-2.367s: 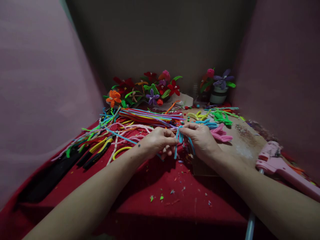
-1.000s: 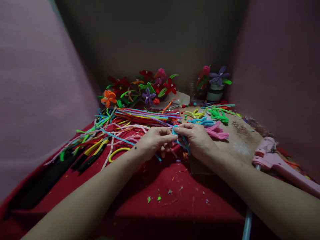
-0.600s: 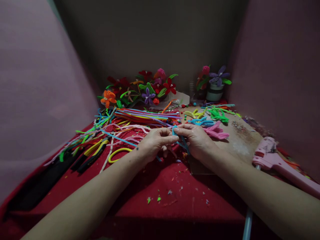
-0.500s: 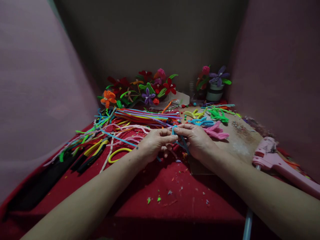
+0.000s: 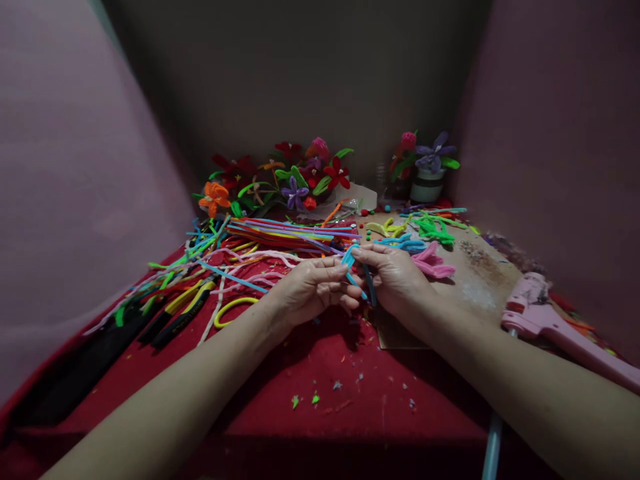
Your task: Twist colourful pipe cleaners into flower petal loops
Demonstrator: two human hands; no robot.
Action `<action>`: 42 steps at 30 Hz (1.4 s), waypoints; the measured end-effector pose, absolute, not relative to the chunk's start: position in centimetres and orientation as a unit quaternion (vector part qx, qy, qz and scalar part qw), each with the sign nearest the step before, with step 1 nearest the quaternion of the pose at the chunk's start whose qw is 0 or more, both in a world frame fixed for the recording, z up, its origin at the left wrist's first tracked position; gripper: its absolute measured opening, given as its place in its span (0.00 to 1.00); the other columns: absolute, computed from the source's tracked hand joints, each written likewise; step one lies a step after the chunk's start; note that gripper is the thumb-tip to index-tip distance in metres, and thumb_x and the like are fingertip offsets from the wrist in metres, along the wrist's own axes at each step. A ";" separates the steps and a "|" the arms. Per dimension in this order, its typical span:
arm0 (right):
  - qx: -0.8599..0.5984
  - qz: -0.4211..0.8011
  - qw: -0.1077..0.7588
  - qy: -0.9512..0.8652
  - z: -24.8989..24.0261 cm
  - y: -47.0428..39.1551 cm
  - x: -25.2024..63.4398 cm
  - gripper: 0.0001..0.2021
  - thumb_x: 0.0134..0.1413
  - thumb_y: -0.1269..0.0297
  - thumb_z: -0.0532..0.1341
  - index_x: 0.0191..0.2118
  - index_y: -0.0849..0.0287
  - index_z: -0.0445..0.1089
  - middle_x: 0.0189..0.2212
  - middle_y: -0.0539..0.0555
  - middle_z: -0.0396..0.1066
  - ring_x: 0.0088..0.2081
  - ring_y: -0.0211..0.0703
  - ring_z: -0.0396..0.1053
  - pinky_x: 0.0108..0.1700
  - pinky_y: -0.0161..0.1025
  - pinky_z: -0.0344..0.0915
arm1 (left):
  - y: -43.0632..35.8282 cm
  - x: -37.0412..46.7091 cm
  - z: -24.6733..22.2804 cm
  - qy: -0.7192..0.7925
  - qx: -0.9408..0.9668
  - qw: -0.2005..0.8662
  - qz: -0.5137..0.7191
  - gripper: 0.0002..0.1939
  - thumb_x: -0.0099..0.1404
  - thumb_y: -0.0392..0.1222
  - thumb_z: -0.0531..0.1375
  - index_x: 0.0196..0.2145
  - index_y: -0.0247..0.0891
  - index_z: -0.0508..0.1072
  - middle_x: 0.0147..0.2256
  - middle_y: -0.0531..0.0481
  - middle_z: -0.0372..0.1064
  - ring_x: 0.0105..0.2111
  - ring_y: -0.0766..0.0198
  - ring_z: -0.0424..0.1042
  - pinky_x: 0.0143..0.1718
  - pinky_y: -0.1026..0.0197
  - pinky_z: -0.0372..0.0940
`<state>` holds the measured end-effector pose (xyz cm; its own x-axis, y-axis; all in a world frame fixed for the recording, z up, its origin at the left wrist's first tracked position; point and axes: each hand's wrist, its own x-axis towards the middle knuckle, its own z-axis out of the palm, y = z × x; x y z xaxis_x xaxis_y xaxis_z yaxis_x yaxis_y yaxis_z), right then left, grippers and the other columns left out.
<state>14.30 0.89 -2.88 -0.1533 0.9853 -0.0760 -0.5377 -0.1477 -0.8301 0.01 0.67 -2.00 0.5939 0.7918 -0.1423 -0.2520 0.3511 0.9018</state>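
Over the middle of the red cloth, my left hand (image 5: pixel 315 288) pinches a light blue pipe cleaner (image 5: pixel 349 259) between thumb and forefinger, its other fingers loosely curled. The top of its bent loop is pinched by my right hand (image 5: pixel 395 270). Two blue ends hang down between the hands. Just behind my right hand lie blue bent pieces (image 5: pixel 407 244) and pink looped petals (image 5: pixel 434 261) on a brown board (image 5: pixel 483 273).
Pliers (image 5: pixel 185 312) and a yellow ring-shaped handle (image 5: pixel 234 311) lie left, near a bundle of coloured pipe cleaners (image 5: pixel 295 232). Fuzzy flowers (image 5: pixel 294 192) and a potted one (image 5: pixel 428 185) stand behind. A pink glue gun (image 5: pixel 537 313) lies right.
The blue loop has turned between my fingers and looks narrower. My left hand's lower fingers have moved slightly right and spread a little. The view has shifted slightly.
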 end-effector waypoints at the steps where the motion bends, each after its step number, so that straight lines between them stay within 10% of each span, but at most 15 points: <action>1: -0.335 0.681 0.560 -0.333 -2.7 0.8 14.3 0.07 0.38 0.70 0.64 0.23 0.61 0.63 0.15 0.46 0.63 0.14 0.33 0.60 0.17 0.33 0.58 | 0.7 0.0 -2.0 0.291 0.455 0.772 0.335 0.06 0.57 0.35 0.59 0.34 0.31 0.68 0.26 0.49 0.68 0.23 0.69 0.70 0.24 0.65 0.69; 18: -0.421 0.520 0.480 -0.567 -2.2 -0.1 14.2 0.09 0.42 0.64 0.60 0.19 0.62 0.68 0.12 0.44 0.57 0.14 0.28 0.48 0.17 0.31 0.45 | 1.5 -1.3 -0.5 0.441 0.553 0.546 0.449 0.10 0.50 0.40 0.63 0.26 0.33 0.66 0.20 0.55 0.67 0.15 0.74 0.63 0.15 0.71 0.60; 35: -0.302 0.565 0.595 -0.485 -2.4 0.2 14.3 0.08 0.42 0.63 0.63 0.25 0.61 0.65 0.22 0.50 0.71 0.22 0.35 0.68 0.30 0.36 0.65 | 0.5 -0.1 -0.5 0.416 0.641 0.480 0.431 0.11 0.50 0.41 0.63 0.26 0.33 0.65 0.21 0.54 0.67 0.15 0.71 0.64 0.14 0.67 0.61; 42: -0.386 0.330 0.582 -0.635 -2.7 -0.3 14.2 0.05 0.48 0.67 0.58 0.24 0.59 0.66 0.20 0.48 0.64 0.23 0.34 0.60 0.29 0.34 0.58 | 0.2 0.2 -0.8 0.426 0.642 0.460 0.441 0.09 0.50 0.39 0.62 0.28 0.35 0.65 0.17 0.58 0.63 0.13 0.71 0.62 0.12 0.68 0.58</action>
<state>14.20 -0.30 -2.67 -0.0240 0.8743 0.4847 0.1065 0.4844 -0.8684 0.19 0.22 -0.76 0.2481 0.9528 0.1749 0.1421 -0.2144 0.9663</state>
